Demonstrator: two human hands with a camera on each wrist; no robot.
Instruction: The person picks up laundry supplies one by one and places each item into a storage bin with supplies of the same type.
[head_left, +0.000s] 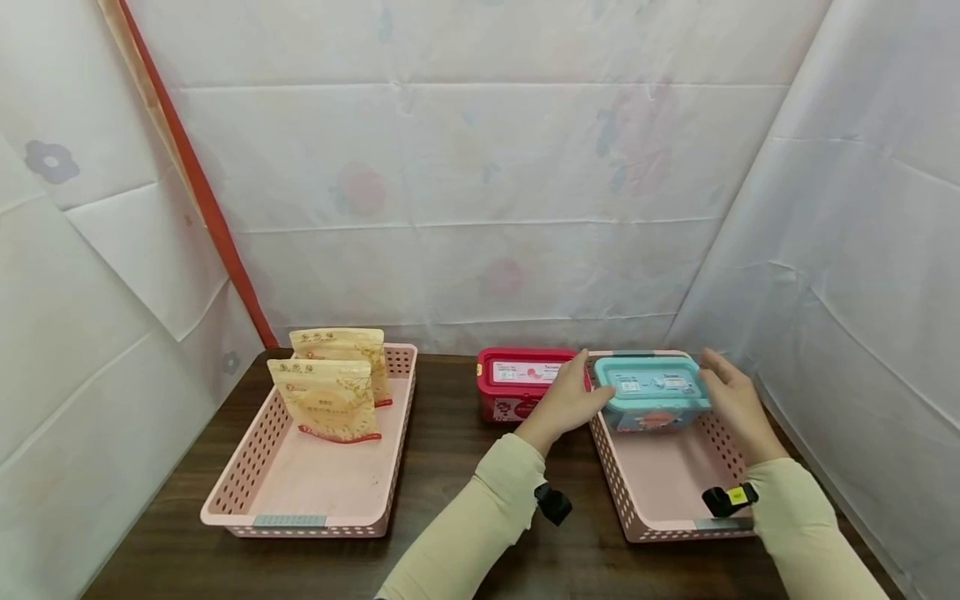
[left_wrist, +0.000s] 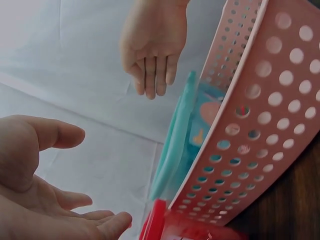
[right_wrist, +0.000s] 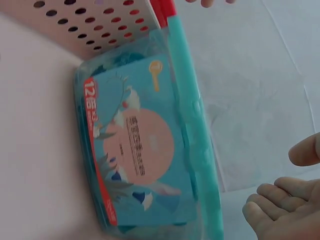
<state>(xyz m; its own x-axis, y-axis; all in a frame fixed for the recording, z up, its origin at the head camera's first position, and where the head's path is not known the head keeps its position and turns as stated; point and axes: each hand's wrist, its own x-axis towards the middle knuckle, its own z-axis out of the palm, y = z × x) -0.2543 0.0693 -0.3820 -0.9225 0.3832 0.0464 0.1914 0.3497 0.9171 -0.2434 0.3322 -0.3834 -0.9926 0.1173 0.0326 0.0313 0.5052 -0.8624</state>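
Observation:
A teal lidded plastic box (head_left: 652, 392) with a printed label sits at the far end of the right pink basket (head_left: 652, 500). My left hand (head_left: 572, 398) hovers by the box's left side, over the basket's rim, thumb spread from the fingers. Beyond the box's right side is my right hand (head_left: 733, 408), its fingers extended. In the left wrist view both palms are bare, with a gap between the left hand (left_wrist: 60, 185) and the teal lid (left_wrist: 175, 135). The right wrist view shows the right hand (right_wrist: 287, 200) apart from the box (right_wrist: 140, 145).
A red lidded box (head_left: 517, 383) stands on the dark wooden table (head_left: 450, 483), just left of the right basket. Farther left, another pink basket (head_left: 322, 483) holds two yellow pouches (head_left: 330, 400) standing upright. White patterned cloth (head_left: 465, 183) hangs behind and on both sides.

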